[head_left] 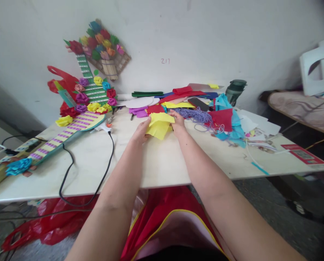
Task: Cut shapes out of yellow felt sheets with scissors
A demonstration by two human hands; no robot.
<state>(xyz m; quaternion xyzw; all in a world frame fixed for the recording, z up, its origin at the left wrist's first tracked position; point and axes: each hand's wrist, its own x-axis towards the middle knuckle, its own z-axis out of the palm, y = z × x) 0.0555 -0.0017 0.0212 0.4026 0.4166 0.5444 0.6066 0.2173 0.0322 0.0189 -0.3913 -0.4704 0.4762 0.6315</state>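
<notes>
A piece of yellow crepe paper (159,125) is stretched between my two hands above the middle of the table. My left hand (142,131) grips its left edge, fingers partly hidden behind the sheet. At the right edge, my right hand (178,122) pinches the paper near its upper corner. The sheet looks creased and hangs lower at its front. To the left lies a white glue gun (104,127) with a black cord. Behind my hands are stacked coloured papers (155,108) and a tangle of purple string (194,115).
Flower-decorated striped boards (66,136) occupy the left side. A dark bottle (235,90) and a phone (199,104) are at the back right. Scraps (259,141) lie at right. The glue gun's cord (111,156) loops over the front edge. A power strip (23,146) sits far left.
</notes>
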